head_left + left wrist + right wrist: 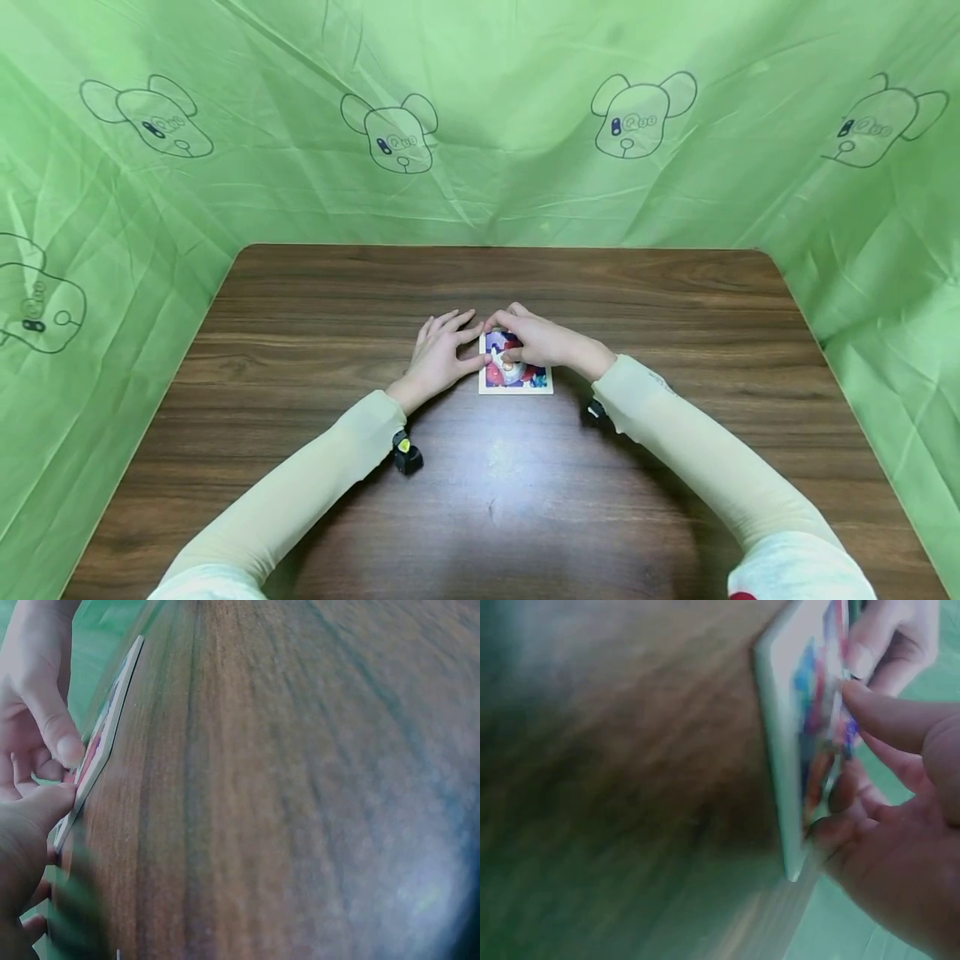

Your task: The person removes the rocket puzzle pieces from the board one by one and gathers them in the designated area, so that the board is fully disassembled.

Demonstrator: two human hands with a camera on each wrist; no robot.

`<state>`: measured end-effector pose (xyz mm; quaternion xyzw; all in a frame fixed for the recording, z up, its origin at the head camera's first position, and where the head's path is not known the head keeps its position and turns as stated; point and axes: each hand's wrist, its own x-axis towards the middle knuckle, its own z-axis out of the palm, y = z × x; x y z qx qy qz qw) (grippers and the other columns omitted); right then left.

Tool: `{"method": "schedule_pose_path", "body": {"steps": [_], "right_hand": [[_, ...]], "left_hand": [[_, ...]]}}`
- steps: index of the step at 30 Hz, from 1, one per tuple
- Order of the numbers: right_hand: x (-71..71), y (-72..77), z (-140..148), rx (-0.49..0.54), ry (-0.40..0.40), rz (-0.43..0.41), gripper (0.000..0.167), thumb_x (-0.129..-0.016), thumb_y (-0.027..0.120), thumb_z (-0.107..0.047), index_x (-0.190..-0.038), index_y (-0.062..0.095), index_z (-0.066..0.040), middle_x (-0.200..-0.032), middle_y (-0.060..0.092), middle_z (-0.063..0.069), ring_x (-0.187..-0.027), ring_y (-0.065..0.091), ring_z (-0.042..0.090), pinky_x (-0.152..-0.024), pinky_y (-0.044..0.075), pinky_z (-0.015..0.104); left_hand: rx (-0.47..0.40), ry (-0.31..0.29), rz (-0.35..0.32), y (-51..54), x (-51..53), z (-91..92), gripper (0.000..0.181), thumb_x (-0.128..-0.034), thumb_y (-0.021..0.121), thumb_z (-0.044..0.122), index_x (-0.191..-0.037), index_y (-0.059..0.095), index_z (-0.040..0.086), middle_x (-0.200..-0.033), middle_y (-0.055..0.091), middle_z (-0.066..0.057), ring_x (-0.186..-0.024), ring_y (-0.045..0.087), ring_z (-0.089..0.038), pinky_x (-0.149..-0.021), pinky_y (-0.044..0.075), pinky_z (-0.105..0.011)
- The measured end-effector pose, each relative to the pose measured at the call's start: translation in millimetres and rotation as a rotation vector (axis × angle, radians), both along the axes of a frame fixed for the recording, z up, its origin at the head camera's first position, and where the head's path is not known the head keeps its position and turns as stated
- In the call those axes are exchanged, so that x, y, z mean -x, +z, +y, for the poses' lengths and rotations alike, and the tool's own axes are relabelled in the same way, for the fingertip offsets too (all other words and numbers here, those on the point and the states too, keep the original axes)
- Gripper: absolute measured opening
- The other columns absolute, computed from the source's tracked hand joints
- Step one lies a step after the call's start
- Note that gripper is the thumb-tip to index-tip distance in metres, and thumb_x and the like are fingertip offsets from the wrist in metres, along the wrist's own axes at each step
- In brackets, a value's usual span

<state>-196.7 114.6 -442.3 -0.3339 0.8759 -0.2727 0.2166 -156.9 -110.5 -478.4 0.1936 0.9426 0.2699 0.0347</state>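
A small square board with a pale border and a colourful picture point(517, 382) lies on the table, seen nearly edge-on in the left wrist view point(112, 720) and right wrist view point(780, 750). At its left edge, my left hand point(440, 356) touches it with the thumb, the other fingers stretched forward and spread. My right hand point(546, 340) reaches over the board from the right, fingers bent at its far edge and thumb on the picture, gripping there. The hand hides the upper right of the picture. Whether a loose piece lies between its fingers, I cannot tell.
The brown wooden table point(337, 292) extends around the board on all sides. Green cloth with line-drawn animal heads point(487, 192) hangs behind the table and at both sides. Light reflects off the table in front of the board.
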Motion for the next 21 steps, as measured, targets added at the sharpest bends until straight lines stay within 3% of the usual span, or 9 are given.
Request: {"method": "schedule_pose_path", "body": {"steps": [9, 14, 21], "right_hand": [[2.0, -3.9, 0.2, 0.061, 0.014, 0.077, 0.038, -0.096, 0.073, -0.008, -0.133, 0.064, -0.005, -0.11, 0.055, 0.013, -0.091, 0.055, 0.02, -0.082, 0.05, 0.036], [2.0, -2.8, 1.0, 0.049, 0.008, 0.103, 0.036, -0.096, 0.075, -0.011, -0.13, 0.065, -0.003, -0.107, 0.059, 0.012, -0.09, 0.058, 0.022, -0.084, 0.051, 0.038], [0.2, -2.2, 2.6, 0.035, -0.025, 0.133, 0.041, -0.095, 0.076, -0.013, -0.131, 0.066, 0.002, -0.114, 0.066, 0.014, -0.1, 0.064, 0.024, -0.092, 0.055, 0.039]], "left_hand": [[0.013, -0.001, 0.003, -0.7, 0.2, -0.6, 0.065, -0.0935, 0.076, 0.048, -0.147, 0.061, 0.013, -0.163, 0.044, -0.01, -0.154, 0.031, -0.034, -0.125, 0.012, -0.063], [0.012, -0.002, 0.004, 0.8, 0.0, -0.1, 0.065, -0.0935, 0.076, 0.047, -0.146, 0.061, 0.012, -0.163, 0.044, -0.01, -0.154, 0.031, -0.035, -0.125, 0.012, -0.063], [0.021, -0.005, -0.01, 2.2, -0.6, 0.4, 0.066, -0.0942, 0.075, 0.047, -0.148, 0.06, 0.012, -0.164, 0.042, -0.011, -0.154, 0.03, -0.035, -0.125, 0.012, -0.063]]}}
